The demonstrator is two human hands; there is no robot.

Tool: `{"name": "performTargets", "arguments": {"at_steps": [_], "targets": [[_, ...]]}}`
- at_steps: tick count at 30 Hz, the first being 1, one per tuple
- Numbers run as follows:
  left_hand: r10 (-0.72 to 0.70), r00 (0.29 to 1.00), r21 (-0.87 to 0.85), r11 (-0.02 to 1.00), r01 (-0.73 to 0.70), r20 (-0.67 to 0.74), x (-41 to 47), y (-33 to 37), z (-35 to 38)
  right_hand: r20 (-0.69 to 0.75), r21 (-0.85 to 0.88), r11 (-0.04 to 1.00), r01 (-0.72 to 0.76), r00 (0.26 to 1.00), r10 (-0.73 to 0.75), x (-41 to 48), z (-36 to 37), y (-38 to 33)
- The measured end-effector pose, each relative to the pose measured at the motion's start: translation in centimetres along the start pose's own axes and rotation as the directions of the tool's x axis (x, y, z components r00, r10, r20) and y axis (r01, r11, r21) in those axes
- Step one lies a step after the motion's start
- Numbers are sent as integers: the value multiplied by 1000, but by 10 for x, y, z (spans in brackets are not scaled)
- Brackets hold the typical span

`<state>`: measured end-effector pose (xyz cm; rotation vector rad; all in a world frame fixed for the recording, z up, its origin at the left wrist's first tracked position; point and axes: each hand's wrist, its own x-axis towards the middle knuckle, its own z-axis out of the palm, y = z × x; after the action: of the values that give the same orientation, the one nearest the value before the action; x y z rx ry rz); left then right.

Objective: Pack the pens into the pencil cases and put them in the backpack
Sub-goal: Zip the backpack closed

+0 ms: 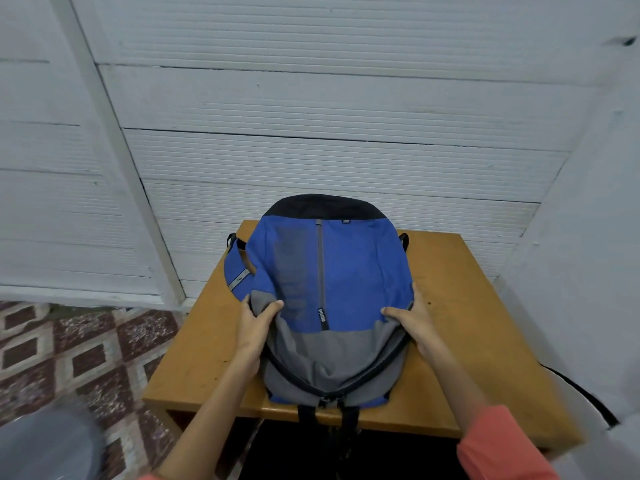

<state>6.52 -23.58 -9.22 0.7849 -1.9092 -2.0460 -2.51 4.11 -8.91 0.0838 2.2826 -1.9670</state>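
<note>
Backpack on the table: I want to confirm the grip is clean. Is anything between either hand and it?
Nothing visible stands between them. The left hand and the right hand each grip the fabric of the backpack directly, one at each side.

"PUMA" on the zipper pull tab (321,318), front of the blue backpack (349,271)

Backpack (346,265) is matte woven cloth all over, with a smoother grey zip strip (320,271) down the centre. Table (467,323) under it is smooth wood with a low sheen and a few scuffs. Wall (311,98) across the top is matt white ribbed panelling. Floor (69,348) at lower left looks like speckled tile.
</note>
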Motion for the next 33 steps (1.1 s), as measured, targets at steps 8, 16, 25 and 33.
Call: {"name": "performTargets", "arguments": {"at_steps": [8, 16, 25, 33], "targets": [[-78, 996, 155, 984, 84, -42, 73, 30, -16, -9, 50, 995, 84, 996, -83, -5, -7, 10], [-48, 999, 318, 947, 53, -24, 78, 76, 17, 17, 53, 992, 117, 993, -118, 4, -9, 21], [-249, 950, -200, 937, 285, 188, 81, 74, 15, 21, 48, 994, 100, 995, -101, 12, -16, 26], [-264, 956, -220, 932, 286, 125, 80, 53, 15, 31, 46, 996, 81, 996, -82, 10, -18, 25]]}}
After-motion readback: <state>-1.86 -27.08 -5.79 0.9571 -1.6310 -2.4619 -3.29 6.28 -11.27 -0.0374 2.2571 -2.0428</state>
